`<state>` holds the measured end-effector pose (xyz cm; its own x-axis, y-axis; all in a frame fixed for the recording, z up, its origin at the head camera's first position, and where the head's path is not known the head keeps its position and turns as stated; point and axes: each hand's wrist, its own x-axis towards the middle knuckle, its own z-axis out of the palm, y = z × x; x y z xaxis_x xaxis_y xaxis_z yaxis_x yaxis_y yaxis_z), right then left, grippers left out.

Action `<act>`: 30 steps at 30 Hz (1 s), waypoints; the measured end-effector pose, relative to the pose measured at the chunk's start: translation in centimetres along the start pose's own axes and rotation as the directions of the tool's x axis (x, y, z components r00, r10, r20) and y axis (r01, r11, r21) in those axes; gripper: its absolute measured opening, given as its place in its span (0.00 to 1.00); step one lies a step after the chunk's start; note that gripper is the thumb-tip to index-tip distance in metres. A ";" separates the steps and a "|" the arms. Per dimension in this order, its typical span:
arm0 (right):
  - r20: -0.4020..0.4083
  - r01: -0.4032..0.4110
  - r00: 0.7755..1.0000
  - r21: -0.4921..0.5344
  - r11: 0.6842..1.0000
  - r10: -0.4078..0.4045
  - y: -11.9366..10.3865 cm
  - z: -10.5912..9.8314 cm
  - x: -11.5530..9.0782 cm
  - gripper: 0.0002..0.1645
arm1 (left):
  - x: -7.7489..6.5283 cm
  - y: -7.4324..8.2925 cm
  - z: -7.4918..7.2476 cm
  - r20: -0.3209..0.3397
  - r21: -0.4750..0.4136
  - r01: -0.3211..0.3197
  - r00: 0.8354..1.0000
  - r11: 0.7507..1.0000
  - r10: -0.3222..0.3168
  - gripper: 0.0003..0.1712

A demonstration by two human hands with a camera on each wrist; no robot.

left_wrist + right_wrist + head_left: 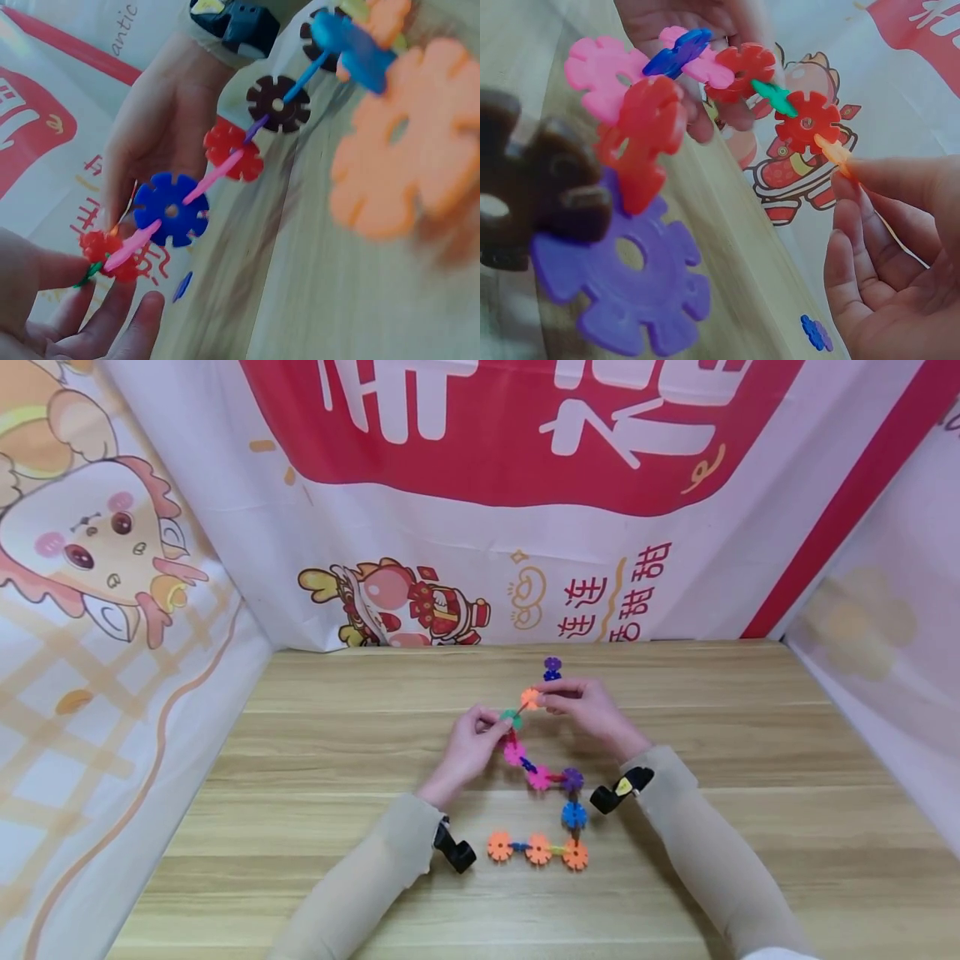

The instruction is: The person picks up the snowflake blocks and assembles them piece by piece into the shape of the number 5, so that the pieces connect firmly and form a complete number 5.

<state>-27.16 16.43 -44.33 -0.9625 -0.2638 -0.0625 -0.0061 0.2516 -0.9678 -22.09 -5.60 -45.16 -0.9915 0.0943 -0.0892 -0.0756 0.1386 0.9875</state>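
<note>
A winding chain of slotted plastic snowflake discs, with a purple disc at its bend, runs between my hands and down the table. My left hand pinches the green disc near the chain's far end, its thumb and fingertips on the edge. My right hand holds the orange end disc between thumb and fingers. A red disc joins the green and orange ones, seen in the right wrist view. Pink discs follow below the green one.
Behind my right hand lie a purple disc and a dark blue one, apart from the chain. The chain's near end, with an orange disc, lies on the wooden table. A printed cloth hangs along the table's back edge.
</note>
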 end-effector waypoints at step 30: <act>-0.059 0.059 0.996 -0.009 0.998 -0.060 0.8 -0.9 1.0 0.23 | 2.6 0.8 -0.5 0.080 0.174 -0.078 0.995 0.982 0.065 0.10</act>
<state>-28.37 17.17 -44.93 -0.9748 -0.2227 0.0098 -0.0656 0.2444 -0.9674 -24.78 -5.69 -44.54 -0.9827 0.1817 -0.0351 0.0216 0.3007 0.9535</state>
